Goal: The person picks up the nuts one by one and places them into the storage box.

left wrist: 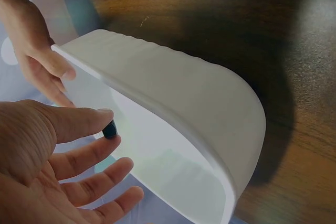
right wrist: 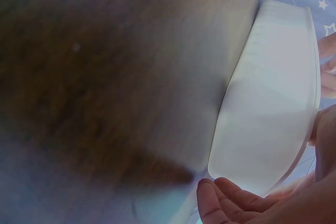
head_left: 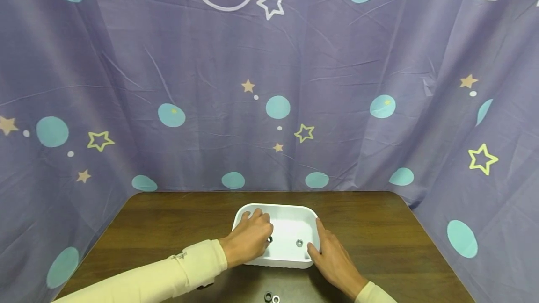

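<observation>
A white plastic tray [head_left: 281,262] with rounded corners stands on the table. Over its left side, my left hand [head_left: 249,241] pinches a small black nut [left wrist: 109,129] between thumb and index finger, while the other fingers spread loosely. My right hand [head_left: 335,262] holds the right end of the tray, thumb over the rim and fingers along the outer wall. On the tray floor, towards the right, lies a silver nut [head_left: 299,243]. In the right wrist view the right fingertips [right wrist: 206,190] reach near the tray's lower edge.
On the brown wooden table [head_left: 177,219], in front of the tray, lie a dark nut [head_left: 268,296] and a silver ring-shaped piece [head_left: 275,299], side by side. Behind and beside the table hangs a purple curtain [head_left: 236,153] with stars and moons.
</observation>
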